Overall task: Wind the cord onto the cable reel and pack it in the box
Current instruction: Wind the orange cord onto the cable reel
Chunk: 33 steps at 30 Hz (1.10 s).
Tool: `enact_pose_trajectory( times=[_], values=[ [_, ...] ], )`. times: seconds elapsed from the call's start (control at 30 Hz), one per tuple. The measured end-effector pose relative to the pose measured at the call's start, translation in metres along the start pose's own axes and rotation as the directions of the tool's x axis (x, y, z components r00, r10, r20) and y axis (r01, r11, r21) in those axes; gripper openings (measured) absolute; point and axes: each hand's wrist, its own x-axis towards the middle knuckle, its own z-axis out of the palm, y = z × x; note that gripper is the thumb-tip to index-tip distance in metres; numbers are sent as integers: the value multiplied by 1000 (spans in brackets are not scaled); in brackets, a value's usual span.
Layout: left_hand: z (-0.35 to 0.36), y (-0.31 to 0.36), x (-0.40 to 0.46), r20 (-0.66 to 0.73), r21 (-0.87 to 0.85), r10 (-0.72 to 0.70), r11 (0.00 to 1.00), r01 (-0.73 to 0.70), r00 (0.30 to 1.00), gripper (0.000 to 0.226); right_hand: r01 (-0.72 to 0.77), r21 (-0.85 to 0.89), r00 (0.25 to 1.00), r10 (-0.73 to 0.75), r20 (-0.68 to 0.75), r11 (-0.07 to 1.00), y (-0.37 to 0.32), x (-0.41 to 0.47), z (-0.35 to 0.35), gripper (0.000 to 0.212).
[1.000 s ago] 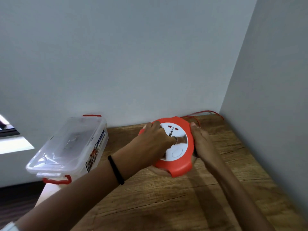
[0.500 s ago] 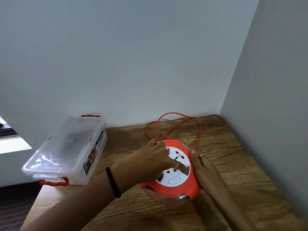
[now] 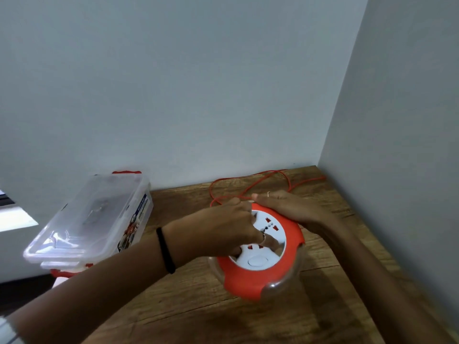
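Reel (image 3: 260,266) gripped by left hand (image 3: 223,229), right hand (image 3: 288,207).

surface: wooden table (image 3: 335,244) | on it: cable reel (image 3: 263,256), loose red cord (image 3: 248,187), clear box (image 3: 92,219)
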Motion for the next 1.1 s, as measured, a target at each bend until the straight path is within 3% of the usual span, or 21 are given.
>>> enact_pose_trajectory(
  times=[0.13,0.27,0.43,0.5,0.63,0.77,0.9,0.97,1.03,1.1],
  values=[
    [0,-19,-8,-56,55,-8,998,12,998,68,96,-43,938,-105,-332,994,9,-11,19,35],
    [6,-37,-12,-113,32,-134,990,138,985,69,238,158,852,-128,-507,958,27,-41,51,34],
    [-1,-31,-2,-195,96,-75,991,96,978,63,313,174,732,-120,-671,934,14,-35,59,26],
    [-4,-32,-4,-258,66,-41,996,60,965,70,311,89,750,-187,-635,946,7,-27,42,27],
    [-17,-38,-3,-324,76,-10,996,37,946,69,351,1,867,-325,-377,936,-12,-16,-6,31],
    [-36,-30,7,-183,11,-110,993,113,977,72,231,-12,950,-229,-213,973,-32,0,-36,37],
    [-47,-38,4,-46,-66,-212,976,209,976,72,45,-158,977,-76,-198,986,-37,-4,-29,50],
    [-45,-40,3,-31,-68,-211,976,209,977,72,51,72,987,-39,-153,996,-26,-8,-20,49],
    [-42,-41,5,26,-97,-222,970,224,975,71,109,345,978,-38,-207,932,-17,-11,-9,42],
    [-41,-43,4,85,-193,-276,938,287,957,61,180,461,957,-46,-288,869,-13,-13,0,36]
  ],
)
